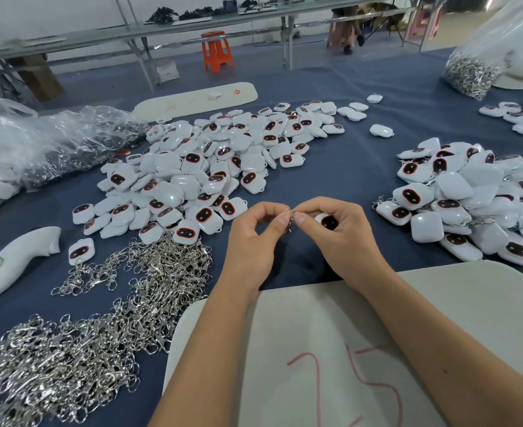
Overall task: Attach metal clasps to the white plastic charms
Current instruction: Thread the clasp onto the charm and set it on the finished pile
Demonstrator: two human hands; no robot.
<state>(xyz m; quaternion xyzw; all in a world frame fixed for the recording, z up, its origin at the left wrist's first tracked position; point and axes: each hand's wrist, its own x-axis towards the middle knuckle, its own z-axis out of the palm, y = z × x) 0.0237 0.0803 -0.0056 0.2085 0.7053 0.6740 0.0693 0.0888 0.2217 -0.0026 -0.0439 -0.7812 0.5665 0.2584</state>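
My left hand [255,238] and my right hand [341,232] meet above the blue table, fingertips together on a small metal clasp [289,221]. My right hand also holds a white plastic charm [328,220] with a dark red-rimmed face, mostly hidden under its fingers. A big heap of loose white charms [204,167] lies ahead to the left. Another heap of charms [469,204] lies to the right, some with clasps showing. A spread of silver clasps [93,328] covers the near left of the table.
A white board [331,349] with red marks lies under my forearms. A white moulded plastic piece [13,260] lies at the left edge. Clear plastic bags [53,143] lie far left; a bag of clasps [469,72] stands far right. An orange stool [217,50] stands beyond the table.
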